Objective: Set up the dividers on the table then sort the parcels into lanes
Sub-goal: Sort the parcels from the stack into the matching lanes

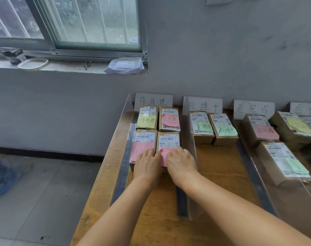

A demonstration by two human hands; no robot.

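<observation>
Head camera looks down on a wooden counter (220, 167) against a grey wall, split into lanes by clear acrylic dividers (191, 148) that run from the near edge toward the wall. Both hands rest palm-down, fingers flat and spread rather than clamped, side by side in the leftmost lane: the left hand (147, 166) lies on the near-left parcel (144, 139), covering part of its pink note, and the right hand (181, 164) lies on the near-right parcel (168, 139), over its pink note as well. These two cardboard boxes touch each other, their long axes pointing away toward the wall, shipping labels at the far end. Behind them sit two more parcels with the same orientation, one with a yellow note (146, 120), one with a pink note (169, 119), under a handwritten sign card (153, 101) standing at the wall. The next lane holds two parcels with green notes (226, 129), long axes also toward the wall. Further right, boxes lie behind more dividers, angled slightly; their notes are partly blurred, possibly pink, yellow and green.
</observation>
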